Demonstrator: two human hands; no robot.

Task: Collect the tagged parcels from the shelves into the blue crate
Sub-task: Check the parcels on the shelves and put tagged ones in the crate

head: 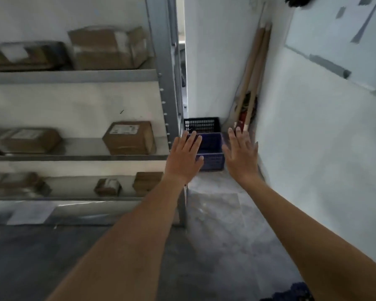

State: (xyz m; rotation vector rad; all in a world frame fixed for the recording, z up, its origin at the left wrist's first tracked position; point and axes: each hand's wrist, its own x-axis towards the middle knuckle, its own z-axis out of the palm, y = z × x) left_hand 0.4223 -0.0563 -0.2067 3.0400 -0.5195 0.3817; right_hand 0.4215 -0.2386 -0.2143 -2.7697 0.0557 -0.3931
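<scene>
While both arms reached forward over the grey floor point(215, 213), the left hand point(186, 158) and the right hand point(240, 156) were held out flat with backs up, fingers straight and slightly spread, gripping nothing. Between and just beyond them stood the blue crate point(213, 152) on the floor, set close against the right end post of the metal shelf unit point(165, 68); the left hand's fingertips overlapped the crate's left rim in the view, though whether they touched it could not be told. Directly behind it, farther off against the white wall, sat a black crate point(202, 124). What lay inside either crate could not be made out. On the left, the shelves carried brown cardboard parcels: a large taped box point(109, 48) on the upper shelf, with a flatter, blurred parcel point(24, 55) to its left; a labelled parcel point(129, 137) near the right end of the middle shelf and another labelled parcel point(28, 140) farther left; and on the lower shelf a small labelled parcel point(108, 186) beside a plain brown box point(147, 181), partly hidden by the left forearm. In the far right corner, wooden poles point(255, 72) leaned against the wall, with something red at their base.
</scene>
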